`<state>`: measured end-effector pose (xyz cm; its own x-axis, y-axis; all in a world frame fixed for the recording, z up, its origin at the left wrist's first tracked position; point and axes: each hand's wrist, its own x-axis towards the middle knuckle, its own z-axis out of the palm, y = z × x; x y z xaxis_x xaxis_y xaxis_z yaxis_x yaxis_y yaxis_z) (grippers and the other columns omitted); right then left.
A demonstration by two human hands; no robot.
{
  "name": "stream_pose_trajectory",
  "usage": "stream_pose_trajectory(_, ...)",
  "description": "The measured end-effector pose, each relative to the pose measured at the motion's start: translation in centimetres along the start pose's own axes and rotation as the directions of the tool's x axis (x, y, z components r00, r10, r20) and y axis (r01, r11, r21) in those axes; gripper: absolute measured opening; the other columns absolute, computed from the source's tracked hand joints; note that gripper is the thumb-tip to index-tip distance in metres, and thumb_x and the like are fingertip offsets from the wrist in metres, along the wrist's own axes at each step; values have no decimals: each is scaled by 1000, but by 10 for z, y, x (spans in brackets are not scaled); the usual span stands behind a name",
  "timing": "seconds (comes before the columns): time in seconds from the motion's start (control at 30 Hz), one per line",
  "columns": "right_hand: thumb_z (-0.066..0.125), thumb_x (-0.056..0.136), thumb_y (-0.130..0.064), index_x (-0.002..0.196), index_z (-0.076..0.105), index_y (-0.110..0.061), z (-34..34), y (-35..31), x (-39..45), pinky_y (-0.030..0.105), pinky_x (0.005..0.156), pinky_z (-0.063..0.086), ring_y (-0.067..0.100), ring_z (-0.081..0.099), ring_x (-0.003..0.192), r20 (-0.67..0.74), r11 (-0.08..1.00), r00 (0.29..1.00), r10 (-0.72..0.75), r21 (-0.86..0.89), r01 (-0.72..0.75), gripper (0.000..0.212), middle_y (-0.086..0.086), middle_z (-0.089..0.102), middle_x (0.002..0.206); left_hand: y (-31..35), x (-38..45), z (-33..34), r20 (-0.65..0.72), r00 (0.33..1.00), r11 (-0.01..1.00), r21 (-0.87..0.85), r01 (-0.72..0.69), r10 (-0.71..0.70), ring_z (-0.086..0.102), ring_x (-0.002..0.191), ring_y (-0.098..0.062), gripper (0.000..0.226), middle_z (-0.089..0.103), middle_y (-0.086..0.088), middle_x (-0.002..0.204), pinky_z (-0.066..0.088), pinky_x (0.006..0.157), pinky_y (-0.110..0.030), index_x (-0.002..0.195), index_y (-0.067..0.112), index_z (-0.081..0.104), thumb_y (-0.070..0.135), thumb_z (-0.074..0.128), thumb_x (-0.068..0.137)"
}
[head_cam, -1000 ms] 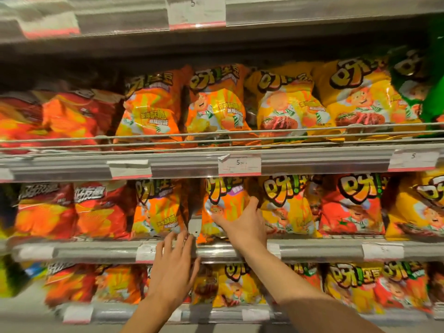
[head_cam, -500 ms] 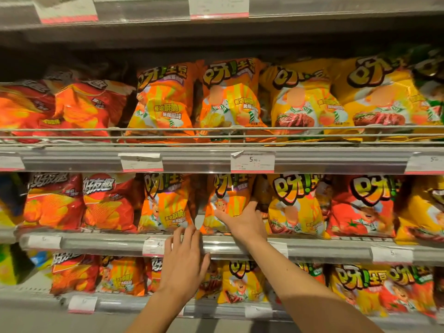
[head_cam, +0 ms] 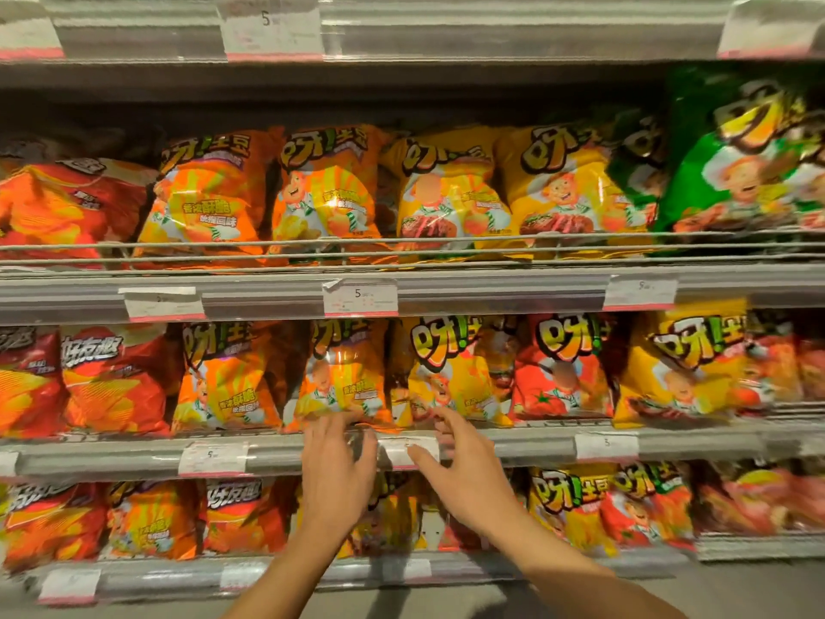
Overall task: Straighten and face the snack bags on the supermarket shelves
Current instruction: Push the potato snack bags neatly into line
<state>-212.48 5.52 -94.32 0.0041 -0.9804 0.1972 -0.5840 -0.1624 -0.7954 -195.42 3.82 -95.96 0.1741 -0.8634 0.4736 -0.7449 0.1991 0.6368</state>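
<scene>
Now that the right hand (head_cam: 468, 480) has let go of the orange chip bag (head_cam: 343, 377), both hands wide, holding nothing, left hand (head_cam: 337, 473) fingertips at its bottom edge.

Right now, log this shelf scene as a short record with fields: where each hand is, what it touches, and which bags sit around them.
left hand: open, fingers spread over the middle shelf edge, fingertips at the bottom of the orange bag; contact unclear from blur
right hand: open, fingers loosely bent, holding nothing, fingertips near the yellow bag
price tag: on the shelf edge between the hands
right of yellow bag: red bag
image: motion-blurred
</scene>
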Motion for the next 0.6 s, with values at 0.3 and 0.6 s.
stream_pose_trajectory(0.3, 71, 93, -29, 128, 58, -17, -159, 99, -22, 37, 85, 52, 21, 68, 97, -399, 971, 887, 231, 145, -188, 39, 2, 70, 103, 106, -20, 68, 16, 999, 960, -278, -29, 35, 61, 104, -16, 21, 66, 1, 109, 47, 92, -29, 115, 12, 66, 15, 63, 95)
stream_pose_trajectory(0.6, 74, 73, -67, 158, 21, -18, -266, 175, 1, 50, 121, 22, 27, 19, 151, -539, 970, 817, 205, 1, -243, 112, 8, 26, 162, 193, -3, 151, 71, 997, 965, -261, -19, 39, 41, 133, -21, 93, 44, -7, 143, 36, 110, -37, 150, 8, 31, 42, 80, 79)
